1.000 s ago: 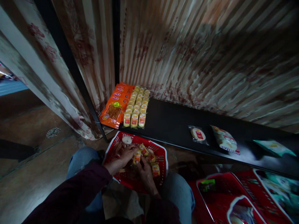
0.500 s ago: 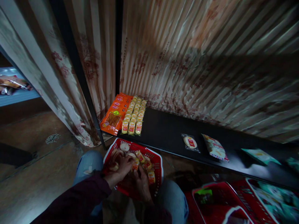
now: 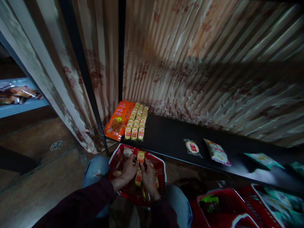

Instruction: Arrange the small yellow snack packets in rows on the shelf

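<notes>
Over the red basket (image 3: 162,167), both of my hands hold a small yellow snack packet (image 3: 141,155) with a red label. My left hand (image 3: 127,170) pinches it from the left, its fingers bent near the packet's lower edge. From the other side, my right hand (image 3: 148,178) presses its thumb and fingers against it. Below them, another yellow packet (image 3: 138,178) lies among loose packets in the basket, partly covered by my hands. A round pale packaged snack (image 3: 127,153) sits at the basket's far left. Rows of matching yellow packets (image 3: 135,122) stand on the black shelf (image 3: 163,133).
Orange snack bags (image 3: 115,125) lie left of the rows. Farther right on the shelf are a round wrapped biscuit (image 3: 192,147) and a white-and-red bag (image 3: 217,152). More red baskets (image 3: 228,202) stand at lower right. A dark metal post (image 3: 83,69) rises at the left.
My hands have raised a yellow packet toward the basket's far rim and turned its labelled face up. The view has shifted slightly.
</notes>
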{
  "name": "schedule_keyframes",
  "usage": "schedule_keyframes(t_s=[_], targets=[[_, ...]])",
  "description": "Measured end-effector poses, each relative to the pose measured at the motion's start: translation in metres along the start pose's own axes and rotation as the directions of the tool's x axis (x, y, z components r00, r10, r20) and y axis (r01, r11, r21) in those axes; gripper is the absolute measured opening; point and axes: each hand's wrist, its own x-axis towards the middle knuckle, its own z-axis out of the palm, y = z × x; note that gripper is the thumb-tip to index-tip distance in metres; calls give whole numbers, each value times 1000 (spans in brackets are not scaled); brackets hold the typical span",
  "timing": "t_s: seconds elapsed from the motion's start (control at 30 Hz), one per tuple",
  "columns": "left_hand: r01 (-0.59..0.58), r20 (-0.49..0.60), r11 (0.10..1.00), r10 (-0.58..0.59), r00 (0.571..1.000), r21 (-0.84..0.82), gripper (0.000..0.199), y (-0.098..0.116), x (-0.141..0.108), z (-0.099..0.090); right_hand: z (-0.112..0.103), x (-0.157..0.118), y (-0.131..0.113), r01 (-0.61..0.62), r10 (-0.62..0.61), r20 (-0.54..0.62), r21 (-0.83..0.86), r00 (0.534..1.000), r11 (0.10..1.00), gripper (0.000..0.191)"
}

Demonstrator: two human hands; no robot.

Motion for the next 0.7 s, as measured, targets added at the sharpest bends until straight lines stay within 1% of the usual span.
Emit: schedule_keyframes(t_s=[0.13,0.2,0.3,0.4,0.5,0.7], targets=[[-120,-62,993,118,991,-19,23,11,7,-3,-1,20,-15,-38,38,-15,-15,999,999,50],[-175,-73,984,172,982,-35,27,16,11,-5,-2,30,-21,-22,21,-28,-36,999,999,51],[-227,-88,973,223,971,-45,33,24,17,-7,-2,45,-25,44,-50,-83,-80,995,996,51],[-256,-133,966,250,959,-30,38,33,23,-9,1,59,-29,107,-121,-119,-116,985,987,49],[-285,-157,958,278,948,-25,39,41,29,-12,4,71,-34,136,-156,-130,-153,979,979,48],[-257,-152,966,250,956,-27,45,49,37,-15,12,86,-38,150,-178,-135,-192,975,970,46]])
